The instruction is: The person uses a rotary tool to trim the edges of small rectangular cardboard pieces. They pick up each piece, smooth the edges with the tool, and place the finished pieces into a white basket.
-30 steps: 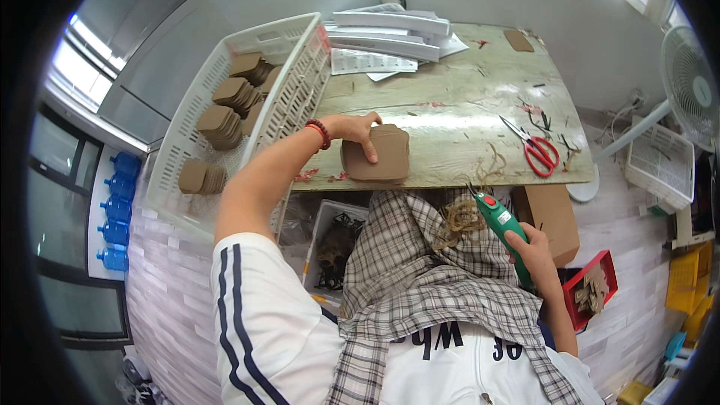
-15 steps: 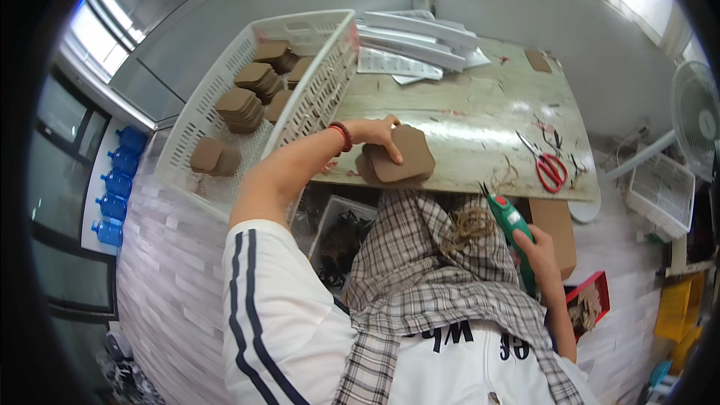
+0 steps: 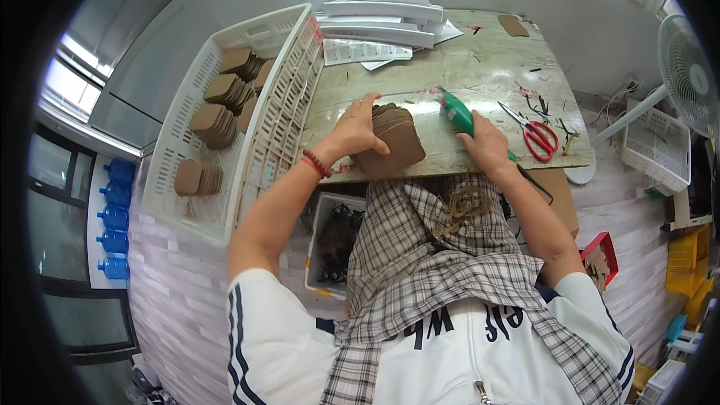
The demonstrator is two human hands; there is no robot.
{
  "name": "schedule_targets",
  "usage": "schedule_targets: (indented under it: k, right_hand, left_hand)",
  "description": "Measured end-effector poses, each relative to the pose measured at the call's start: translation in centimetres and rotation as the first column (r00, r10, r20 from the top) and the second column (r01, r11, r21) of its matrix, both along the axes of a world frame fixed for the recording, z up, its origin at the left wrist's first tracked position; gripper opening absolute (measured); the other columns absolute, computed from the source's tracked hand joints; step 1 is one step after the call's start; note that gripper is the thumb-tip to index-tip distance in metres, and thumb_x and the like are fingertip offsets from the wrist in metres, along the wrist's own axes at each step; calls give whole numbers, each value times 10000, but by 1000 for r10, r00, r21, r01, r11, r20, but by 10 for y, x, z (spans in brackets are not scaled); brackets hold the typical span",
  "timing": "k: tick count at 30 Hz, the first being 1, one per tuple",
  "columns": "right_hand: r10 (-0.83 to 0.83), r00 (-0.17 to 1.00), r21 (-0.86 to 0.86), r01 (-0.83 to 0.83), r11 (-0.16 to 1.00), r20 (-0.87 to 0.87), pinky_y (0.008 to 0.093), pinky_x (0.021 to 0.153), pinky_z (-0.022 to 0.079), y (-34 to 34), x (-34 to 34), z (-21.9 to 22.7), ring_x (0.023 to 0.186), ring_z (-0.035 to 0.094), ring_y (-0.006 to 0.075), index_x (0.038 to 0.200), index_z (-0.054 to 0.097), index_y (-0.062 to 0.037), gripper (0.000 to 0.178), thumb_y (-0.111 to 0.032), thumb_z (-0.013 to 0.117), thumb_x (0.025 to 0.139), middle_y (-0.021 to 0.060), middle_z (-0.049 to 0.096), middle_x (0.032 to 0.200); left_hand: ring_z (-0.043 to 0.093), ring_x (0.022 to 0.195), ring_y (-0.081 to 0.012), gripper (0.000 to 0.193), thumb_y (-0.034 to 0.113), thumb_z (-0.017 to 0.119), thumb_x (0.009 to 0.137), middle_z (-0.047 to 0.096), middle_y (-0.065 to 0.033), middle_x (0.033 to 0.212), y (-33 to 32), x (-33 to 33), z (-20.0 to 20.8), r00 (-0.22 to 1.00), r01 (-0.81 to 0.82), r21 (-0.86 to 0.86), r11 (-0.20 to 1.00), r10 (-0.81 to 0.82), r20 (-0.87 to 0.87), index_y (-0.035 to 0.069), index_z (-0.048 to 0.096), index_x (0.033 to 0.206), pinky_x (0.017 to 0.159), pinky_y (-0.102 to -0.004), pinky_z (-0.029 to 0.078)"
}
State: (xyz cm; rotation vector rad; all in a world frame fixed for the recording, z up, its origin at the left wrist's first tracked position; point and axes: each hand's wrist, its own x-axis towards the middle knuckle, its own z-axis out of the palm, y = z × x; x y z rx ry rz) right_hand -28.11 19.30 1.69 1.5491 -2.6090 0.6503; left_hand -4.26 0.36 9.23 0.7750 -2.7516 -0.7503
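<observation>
A stack of brown rounded-square pads (image 3: 397, 148) stands on edge at the table's near edge, its layers fanned at the top. My left hand (image 3: 356, 131) grips its left side, thumb across the front and fingers toward the back. My right hand (image 3: 486, 142) is wrapped round a green handheld electric tool (image 3: 457, 114), which points up and left over the table, to the right of the stack and apart from it. Red-handled scissors (image 3: 538, 139) lie to the right of that hand. Some tangled brown cord (image 3: 463, 208) rests on my plaid apron (image 3: 405, 229).
Left of the table, a white plastic basket (image 3: 191, 67) holds several stacks of brown pads. White papers and trays (image 3: 382, 22) are piled at the back. One pad (image 3: 513, 26) lies far right; a fan (image 3: 686, 67) stands beyond. Below is a bin (image 3: 319, 255) of dark scraps.
My right hand has raised the green tool from beside my lap to above the table. My left hand has shifted on the stack, which now stands fanned rather than lying flat.
</observation>
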Motion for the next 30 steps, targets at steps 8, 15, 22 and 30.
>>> schedule_targets:
  k: [8, 15, 22, 30]
  right_hand:
    - [106, 967, -154, -144, 978, -232, 441, 997, 378, -37, 5, -9, 1025, 568, 317, 1254, 525, 4, 613, -434, 651, 842, 154, 624, 1085]
    - [386, 899, -321, -310, 895, 207, 447, 1098, 316, -46, 40, 17, 1306, 393, 384, 1408, 343, 21, 1008, -513, 795, 681, 232, 430, 1387]
    - [573, 413, -480, -313, 819, 708, 400, 1120, 294, -101, 38, -18, 1361, 350, 328, 1525, 53, -48, 1345, -328, 928, 542, 228, 338, 1465]
    - [665, 572, -553, -390, 736, 481, 397, 1073, 359, -90, 52, -13, 1285, 425, 348, 1523, 143, -81, 1220, -153, 898, 567, 193, 405, 1407]
  left_hand:
    - [470, 1099, -372, 1204, 249, 905, 495, 480, -189, 1159, -13, -20, -11, 999, -47, -210, 977, 47, -4, 121, 229, 1483, 965, -466, 388]
    - [436, 1191, -394, 1289, 274, 912, 490, 426, -214, 1274, -20, -22, -15, 999, 11, -100, 995, -15, -31, 134, 146, 1518, 1021, -477, 366]
    - [397, 1254, -425, 1325, 282, 910, 480, 406, -217, 1306, -16, -21, -21, 999, -26, -96, 995, 23, -37, 145, 113, 1530, 1080, -549, 291]
    - [521, 1006, -368, 1220, 123, 878, 513, 511, -155, 1118, 4, -13, -7, 994, -93, -119, 988, 86, -61, 165, 191, 1519, 880, -449, 451]
